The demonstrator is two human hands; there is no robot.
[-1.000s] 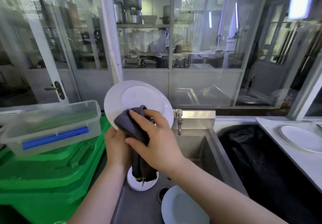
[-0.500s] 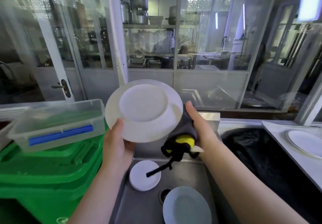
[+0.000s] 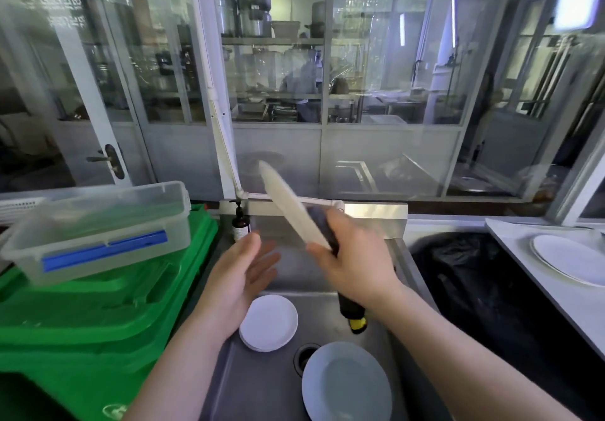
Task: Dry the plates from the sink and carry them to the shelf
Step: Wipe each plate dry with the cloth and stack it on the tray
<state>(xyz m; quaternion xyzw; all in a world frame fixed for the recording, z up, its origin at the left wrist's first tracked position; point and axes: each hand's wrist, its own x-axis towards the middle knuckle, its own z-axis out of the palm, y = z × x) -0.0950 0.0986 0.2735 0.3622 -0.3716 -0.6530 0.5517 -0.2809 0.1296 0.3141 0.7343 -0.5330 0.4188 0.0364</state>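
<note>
Gripping tilted plate [image 3: 292,211] and cloth [image 3: 322,224], right hand [image 3: 357,257]; left hand [image 3: 239,273] open just beside.

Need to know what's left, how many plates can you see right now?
4: one plate in the right hand, a small plate and grey plate in the sink, one plate on the right counter. Small one may be stacked.

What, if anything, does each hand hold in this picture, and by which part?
The right hand grips the white plate at its lower rim, with the dark cloth pressed behind it. The left hand is open, holding nothing.

Left hand [image 3: 244,276] released plate [image 3: 293,211], seemingly.
</note>
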